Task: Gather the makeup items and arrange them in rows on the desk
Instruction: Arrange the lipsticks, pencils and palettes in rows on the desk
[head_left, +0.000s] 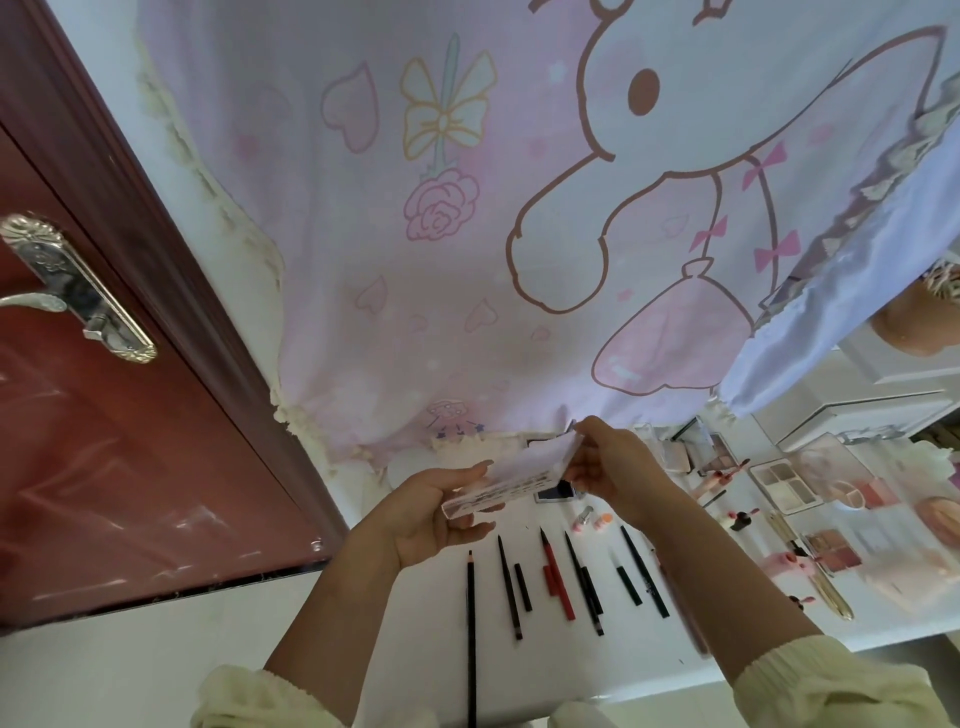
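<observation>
The flat box (519, 480) is held in the air above the far left part of the counter (545, 670), just in front of the hanging curtain (415, 260); the left hand (441, 512) has its grip curled round the near end, thumb on top and fingers beneath, and the right hand (608, 467) pinches the far end between thumb and fingertips, so both grips are closed on the box and neither is spread. Below it a row of pencils (558, 582) already lies toward the near edge, roughly parallel with gaps between them; a dark compact (553, 493) and two small lipsticks (589, 517) sit just behind that row, and the palettes (789, 483) crowd the far right side. The step in hand looks like inspecting or turning the box before it is set down; to do it well, keep both ends supported and the box level so that nothing inside slides, since whether it is latched cannot be told; pick the bare patch behind the pencils, toward the left edge; lower it flat with its long side parallel to the back edge, clear of the compact and the pencil tips, and release only once it rests flat.
</observation>
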